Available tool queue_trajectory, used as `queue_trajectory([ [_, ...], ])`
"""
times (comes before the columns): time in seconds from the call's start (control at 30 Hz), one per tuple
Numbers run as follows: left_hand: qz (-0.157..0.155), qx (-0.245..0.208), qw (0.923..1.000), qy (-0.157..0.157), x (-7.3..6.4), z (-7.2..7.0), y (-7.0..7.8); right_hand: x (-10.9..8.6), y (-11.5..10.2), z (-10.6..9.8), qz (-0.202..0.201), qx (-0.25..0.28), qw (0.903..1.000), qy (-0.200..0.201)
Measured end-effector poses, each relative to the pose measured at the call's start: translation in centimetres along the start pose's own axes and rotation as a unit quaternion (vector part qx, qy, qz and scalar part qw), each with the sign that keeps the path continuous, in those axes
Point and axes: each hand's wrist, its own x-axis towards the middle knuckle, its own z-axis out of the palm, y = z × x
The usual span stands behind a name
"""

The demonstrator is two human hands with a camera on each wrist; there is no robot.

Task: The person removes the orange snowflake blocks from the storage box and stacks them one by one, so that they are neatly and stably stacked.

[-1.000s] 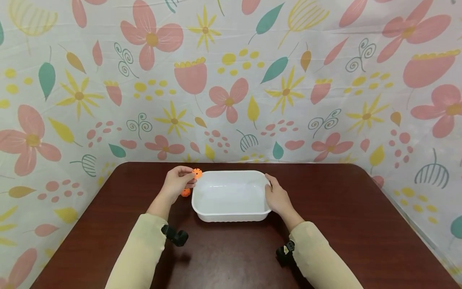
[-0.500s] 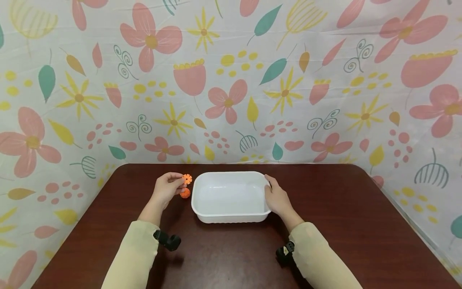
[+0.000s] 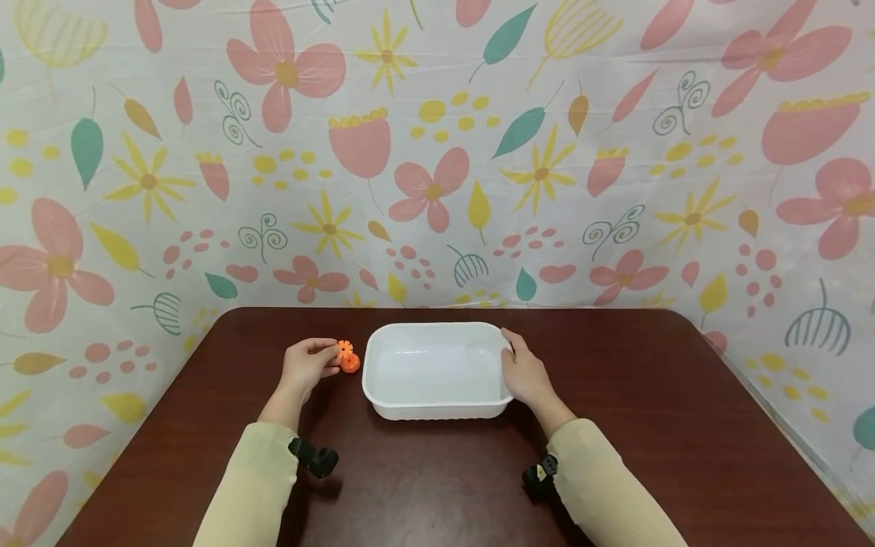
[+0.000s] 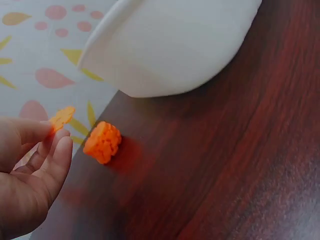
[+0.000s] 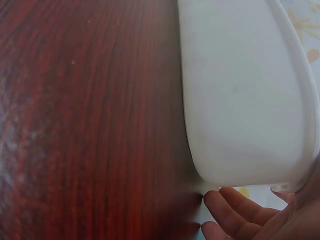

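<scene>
Between thumb and forefinger, my left hand (image 3: 304,370) pinches a thin orange notched disc (image 4: 63,117) shaped like a flower. Just beyond its fingertips, a short stack of similar orange discs (image 4: 103,142) stands on the table; in the head view the pinched disc overlaps it. A deep white rectangular tub (image 3: 437,412) sits to the right of the stack, its visible inside bare. At the tub's right end my right hand (image 3: 529,374) grips the rim, thumb over the edge. The right wrist view shows that hand's fingers (image 5: 232,220) beside the outer wall.
The tub rests on a dark reddish-brown table (image 3: 437,486) with rounded far corners. Behind it hangs a white cloth (image 3: 437,190) printed with flowers and leaves. Black cameras (image 3: 314,458) are strapped at both wrists.
My left hand has moved left and down with the disc, from the tub's far left corner to beside the orange stack. The right hand and tub have stayed put.
</scene>
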Motion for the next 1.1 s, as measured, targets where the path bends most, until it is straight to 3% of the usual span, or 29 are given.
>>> queue_trajectory([
  [0.37,-0.013,0.01,0.9998,0.011,0.3,0.5,-1.0,-0.1,0.0,0.0,-0.002,-0.002,1.0,0.003],
  [1.1,-0.007,0.025,0.9995,0.018,0.5,0.9,-1.9,-0.1,0.0,0.2,0.001,-0.006,1.0,0.003],
])
